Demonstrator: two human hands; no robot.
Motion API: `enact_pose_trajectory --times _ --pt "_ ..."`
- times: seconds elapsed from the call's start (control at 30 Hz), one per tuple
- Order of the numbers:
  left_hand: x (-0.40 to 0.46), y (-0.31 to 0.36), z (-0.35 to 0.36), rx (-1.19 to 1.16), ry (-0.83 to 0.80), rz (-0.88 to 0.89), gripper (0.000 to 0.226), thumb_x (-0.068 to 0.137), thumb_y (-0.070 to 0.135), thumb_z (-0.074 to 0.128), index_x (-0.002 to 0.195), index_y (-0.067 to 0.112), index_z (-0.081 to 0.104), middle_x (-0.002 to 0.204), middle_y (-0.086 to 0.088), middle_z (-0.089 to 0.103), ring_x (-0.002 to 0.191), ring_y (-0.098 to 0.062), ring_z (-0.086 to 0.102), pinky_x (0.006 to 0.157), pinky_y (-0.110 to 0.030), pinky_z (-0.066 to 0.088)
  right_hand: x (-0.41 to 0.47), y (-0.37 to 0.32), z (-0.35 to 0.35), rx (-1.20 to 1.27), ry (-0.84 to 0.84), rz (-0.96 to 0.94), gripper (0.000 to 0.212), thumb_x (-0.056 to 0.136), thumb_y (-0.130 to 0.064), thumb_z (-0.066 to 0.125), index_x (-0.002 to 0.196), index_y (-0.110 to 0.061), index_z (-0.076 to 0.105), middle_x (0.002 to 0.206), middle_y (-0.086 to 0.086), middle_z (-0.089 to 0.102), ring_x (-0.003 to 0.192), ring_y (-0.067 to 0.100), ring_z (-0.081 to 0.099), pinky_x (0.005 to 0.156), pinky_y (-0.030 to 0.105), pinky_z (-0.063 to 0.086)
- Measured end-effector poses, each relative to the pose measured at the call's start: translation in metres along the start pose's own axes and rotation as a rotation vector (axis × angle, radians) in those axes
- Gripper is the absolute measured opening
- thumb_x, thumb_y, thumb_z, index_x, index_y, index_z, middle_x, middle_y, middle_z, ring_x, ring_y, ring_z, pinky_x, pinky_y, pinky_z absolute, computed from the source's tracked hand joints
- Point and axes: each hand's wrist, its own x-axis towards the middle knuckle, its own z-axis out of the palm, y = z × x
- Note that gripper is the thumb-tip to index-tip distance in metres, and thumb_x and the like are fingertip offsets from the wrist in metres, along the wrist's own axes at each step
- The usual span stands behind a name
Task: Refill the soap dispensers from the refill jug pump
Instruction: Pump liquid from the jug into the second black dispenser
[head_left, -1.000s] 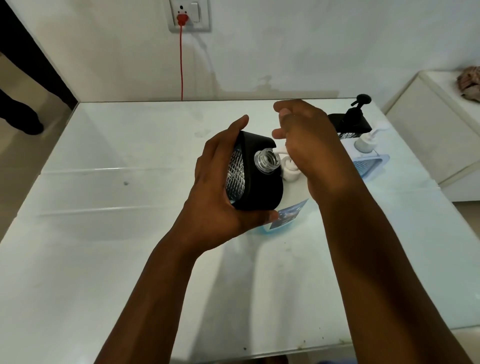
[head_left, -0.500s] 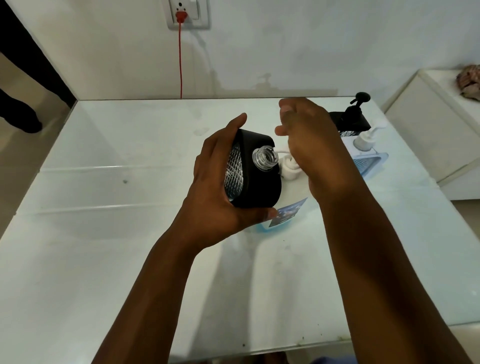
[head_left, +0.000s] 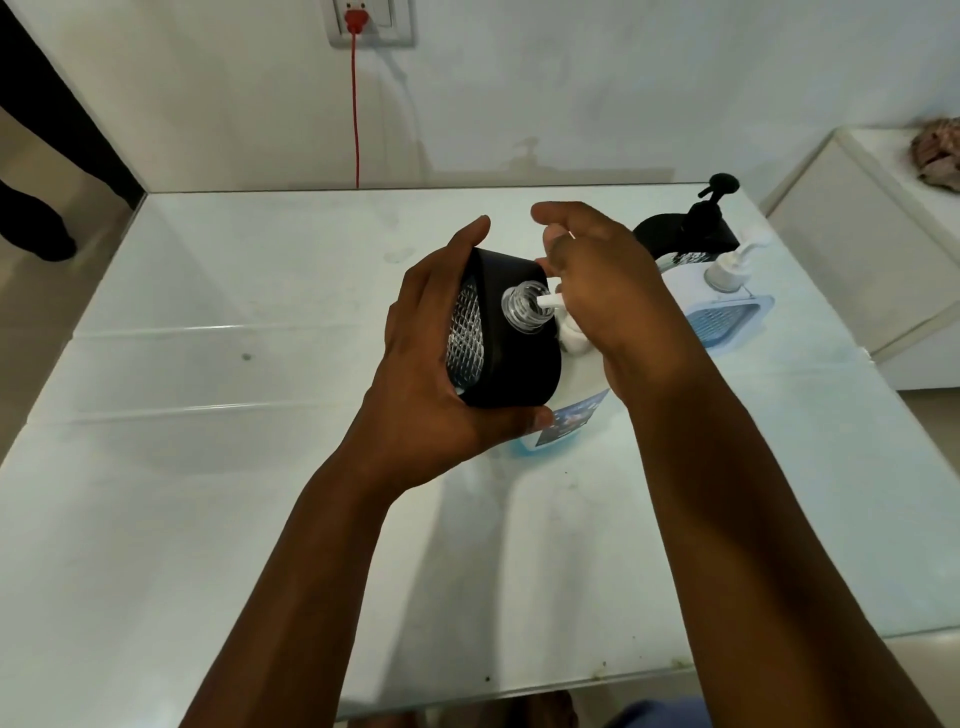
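Observation:
My left hand (head_left: 421, 364) grips a black soap dispenser (head_left: 514, 364) with a mesh-patterned side, tilted so its open clear threaded neck (head_left: 522, 304) faces right. Behind it on the table stands the refill jug (head_left: 576, 410), white with a blue base and a label. My right hand (head_left: 613, 291) is curled over the jug's white pump head and hides most of it. The pump spout (head_left: 546, 300) sticks out from under my fingers and its tip sits at the dispenser's neck opening.
At the back right stand a second black dispenser with a black pump (head_left: 701, 223) and a white-and-blue dispenser with a white pump (head_left: 727, 312). The glass table (head_left: 208, 467) meets the wall behind; a red cord (head_left: 356, 104) hangs from a socket. A white cabinet (head_left: 857, 234) stands to the right.
The pump spout has come into view and now reaches the dispenser's neck. My right hand has closed down over the pump head. My left hand has held the dispenser nearly still.

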Motion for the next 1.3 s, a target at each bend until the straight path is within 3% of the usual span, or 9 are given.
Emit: enact_pose_trajectory --times 0.2,0.53,0.7,0.87,1.07,1.3 --pt "0.0 0.001 -0.001 -0.001 -0.01 -0.01 0.135 0.057 0.037 0.102 0.166 0.047 0.023 0.162 0.019 0.034 0.152 -0.014 0.039 0.123 -0.052 0.044 0.004 -0.005 -0.007 0.05 0.01 0.027 0.036 0.105 -0.022 0.037 0.137 -0.024 0.053 0.141 -0.004 0.053 0.127 0.016 0.053 0.112 0.038 0.04" --pt "0.0 0.0 -0.001 0.011 -0.003 0.009 0.133 0.058 0.038 0.101 0.164 0.046 0.022 0.161 0.016 0.036 0.152 -0.014 0.039 0.124 -0.053 0.041 0.002 0.006 0.002 0.078 0.06 0.021 0.042 0.1 -0.013 0.039 0.133 -0.032 0.056 0.142 -0.003 0.053 0.119 0.013 0.059 0.095 0.027 0.047" --pt "0.002 0.002 -0.001 0.018 0.003 0.019 0.132 0.057 0.042 0.1 0.164 0.045 0.022 0.162 0.013 0.036 0.152 -0.015 0.04 0.124 -0.053 0.042 0.004 0.0 0.0 -0.005 0.052 0.014 0.036 0.103 -0.025 0.039 0.137 -0.027 0.051 0.143 -0.003 0.052 0.125 0.017 0.054 0.109 0.041 0.042" --pt "0.002 0.004 -0.001 0.016 0.0 0.011 0.133 0.056 0.04 0.101 0.164 0.047 0.023 0.161 0.016 0.036 0.151 -0.013 0.04 0.124 -0.051 0.042 0.006 0.0 -0.005 0.073 0.086 0.053 0.035 0.102 -0.027 0.038 0.133 -0.033 0.054 0.138 -0.004 0.056 0.117 0.014 0.058 0.09 0.031 0.047" --pt "0.001 0.004 0.002 0.025 0.005 0.023 0.131 0.059 0.041 0.101 0.164 0.041 0.023 0.162 0.011 0.038 0.153 -0.016 0.041 0.124 -0.055 0.041 0.002 0.006 0.004 0.057 0.128 0.038 0.04 0.101 -0.018 0.038 0.133 -0.035 0.055 0.142 -0.006 0.053 0.121 0.014 0.058 0.104 0.037 0.048" --pt "0.002 0.005 0.0 0.029 0.0 0.004 0.134 0.057 0.042 0.101 0.165 0.045 0.023 0.162 0.014 0.037 0.152 -0.017 0.041 0.122 -0.054 0.045 0.006 0.001 0.001 0.027 0.087 0.059 0.033 0.103 -0.029 0.038 0.132 -0.025 0.054 0.141 -0.001 0.054 0.123 0.019 0.056 0.106 0.038 0.044"
